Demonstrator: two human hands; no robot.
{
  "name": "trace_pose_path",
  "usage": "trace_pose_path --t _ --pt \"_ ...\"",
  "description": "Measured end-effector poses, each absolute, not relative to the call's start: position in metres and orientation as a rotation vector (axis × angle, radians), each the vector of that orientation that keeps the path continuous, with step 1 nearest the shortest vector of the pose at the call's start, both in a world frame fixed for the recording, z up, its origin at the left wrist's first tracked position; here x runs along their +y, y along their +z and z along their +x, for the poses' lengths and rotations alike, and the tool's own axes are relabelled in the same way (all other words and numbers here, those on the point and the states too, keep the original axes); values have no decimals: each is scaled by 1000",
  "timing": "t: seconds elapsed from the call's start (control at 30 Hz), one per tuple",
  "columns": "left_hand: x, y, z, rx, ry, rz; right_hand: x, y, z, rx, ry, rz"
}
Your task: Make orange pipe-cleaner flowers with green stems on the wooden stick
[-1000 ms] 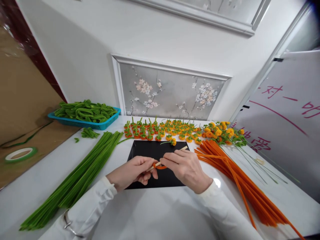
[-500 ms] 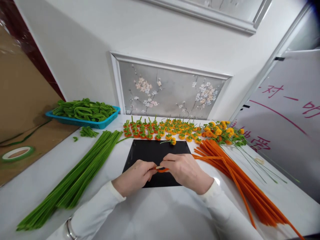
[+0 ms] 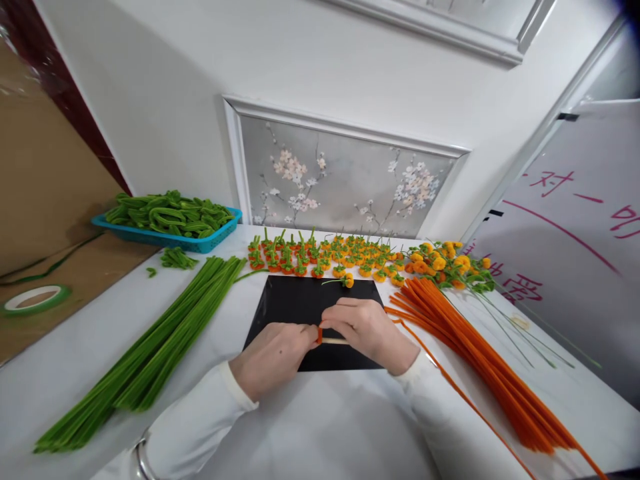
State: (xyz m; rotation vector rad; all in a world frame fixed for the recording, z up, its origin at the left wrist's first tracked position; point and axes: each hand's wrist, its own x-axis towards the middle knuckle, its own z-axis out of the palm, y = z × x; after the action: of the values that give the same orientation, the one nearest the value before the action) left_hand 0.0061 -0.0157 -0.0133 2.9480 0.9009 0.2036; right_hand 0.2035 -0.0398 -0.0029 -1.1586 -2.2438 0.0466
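My left hand is closed in a pinch at the left end of a thin pale stick. A short orange chenille stem is wrapped round the stick at those fingertips. My right hand is closed too, its thumb and forefinger pinching the orange stem, while the stick's right end runs out of sight under it. Both hands are over a black mat. One small orange-yellow chenille flower with a thin stem lies at the mat's back edge.
Green chenille stems lie at left, orange ones at right. Behind the mat stand rows of small orange and yellow flower heads. A blue basket holds green loops. Stemmed yellow flowers pile at back right; green tape sits far left.
The orange loop between my hands has tightened round the stick. My right hand has shifted slightly up and left, exposing more stick. A loose orange strand at right has swung lower, beside my sleeve.
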Motion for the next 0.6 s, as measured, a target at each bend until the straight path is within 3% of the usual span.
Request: trace_pose_path --t 0.17,0.43,0.6 --pt "-15 -14 7 874 343 3025 -38 2 207 -2218 196 -1167" --pt "-14 -8 11 589 796 2957 -27 2 226 -2270 768 -1116" --pt "-14 -9 10 623 1073 2848 -29 2 221 -2272 842 -1089"
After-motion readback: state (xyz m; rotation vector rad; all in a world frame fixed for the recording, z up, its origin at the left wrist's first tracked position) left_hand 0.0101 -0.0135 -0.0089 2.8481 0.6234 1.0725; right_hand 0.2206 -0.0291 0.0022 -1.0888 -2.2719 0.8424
